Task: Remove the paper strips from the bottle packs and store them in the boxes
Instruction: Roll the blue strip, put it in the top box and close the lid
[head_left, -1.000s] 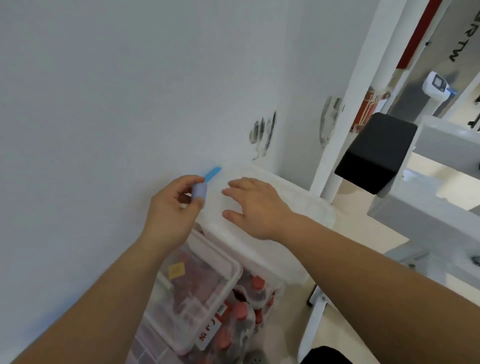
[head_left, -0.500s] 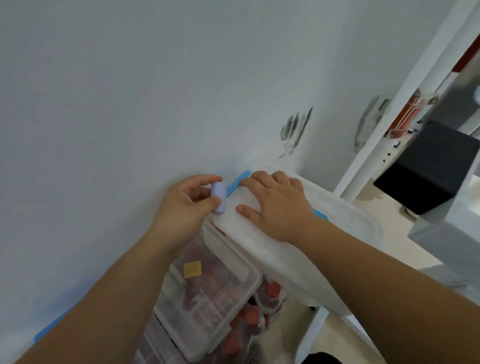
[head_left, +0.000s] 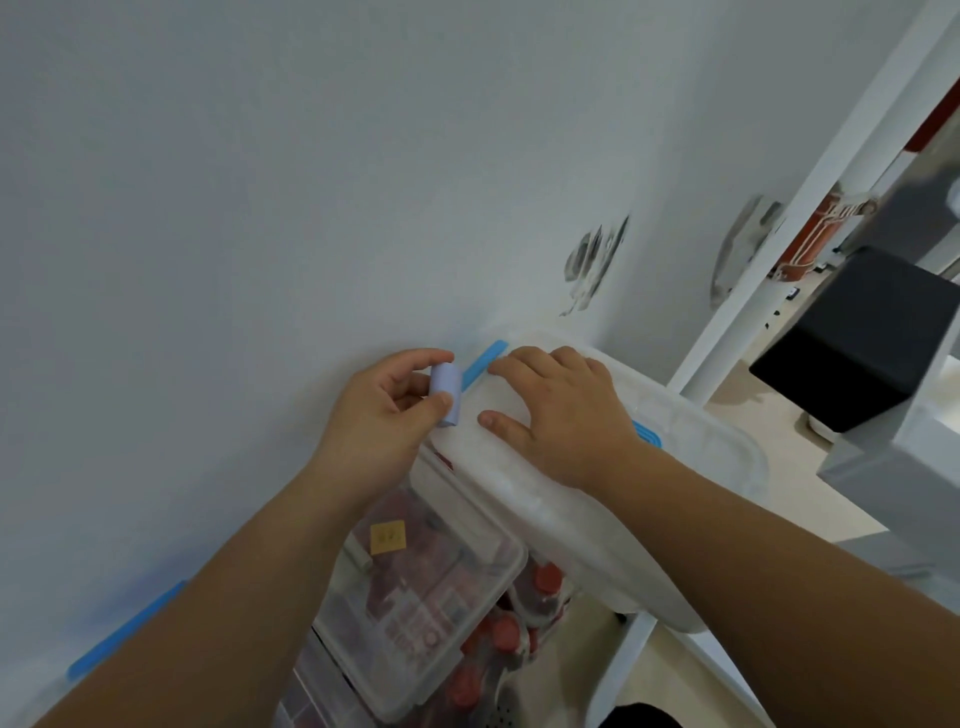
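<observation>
My left hand (head_left: 382, 415) pinches a small pale lilac roll of paper strip (head_left: 447, 393) between thumb and fingers, close to the white wall. My right hand (head_left: 561, 415) lies flat, fingers spread, on the frosted lid (head_left: 691, 447) of a clear plastic box with blue clips (head_left: 484, 362). Below it, bottle packs with red caps (head_left: 506, 631) stand in the open. A second clear lidded box (head_left: 415, 603) with a yellow tag (head_left: 387, 537) sits lower left of the lid.
A white wall (head_left: 260, 208) stands right behind the boxes. A white frame post (head_left: 810, 208) rises at the right, with a black block (head_left: 862, 338) and grey ledge (head_left: 914, 457) beside it. Another blue clip (head_left: 124, 629) shows at lower left.
The view has tilted and closed in on the box. My right hand slid toward the lid's far corner by the blue clip. My left hand still holds the roll, now nearer the lid.
</observation>
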